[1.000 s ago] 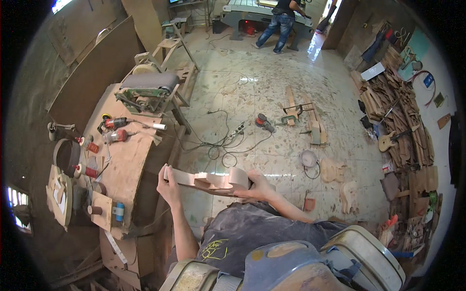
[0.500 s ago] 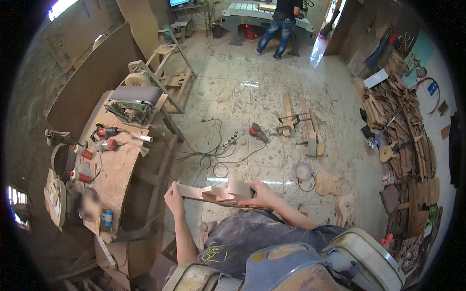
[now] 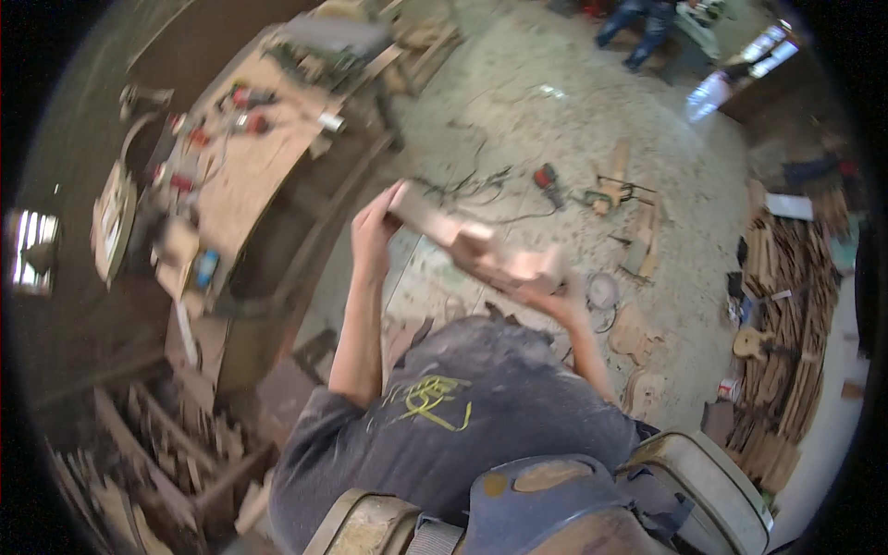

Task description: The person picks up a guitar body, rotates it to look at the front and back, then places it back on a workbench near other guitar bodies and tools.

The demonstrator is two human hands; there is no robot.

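Observation:
Both my hands hold up a pale, unfinished wooden guitar body (image 3: 474, 248), seen nearly edge-on with its curved, notched side showing. My left hand (image 3: 374, 229) is closed around the higher, left end. Lower down, my right hand (image 3: 557, 302) grips the right end, its fingers partly hidden and blurred. The piece tilts down toward the right, in front of my chest and above the floor. The face turned away from me is out of sight.
A wooden workbench (image 3: 264, 153) with power tools stands at left. On the floor lie a red sander (image 3: 548, 183) with its cable, clamped wood strips (image 3: 615, 199) and pale guitar bodies (image 3: 635, 335). Stacked timber (image 3: 786, 305) lines the right side. Another person (image 3: 638, 32) stands far off.
My hands have raised the guitar body farther from me, and it has tilted, left end up. The whole view has turned and shifted, bringing a scrap-wood bin into sight at lower left.

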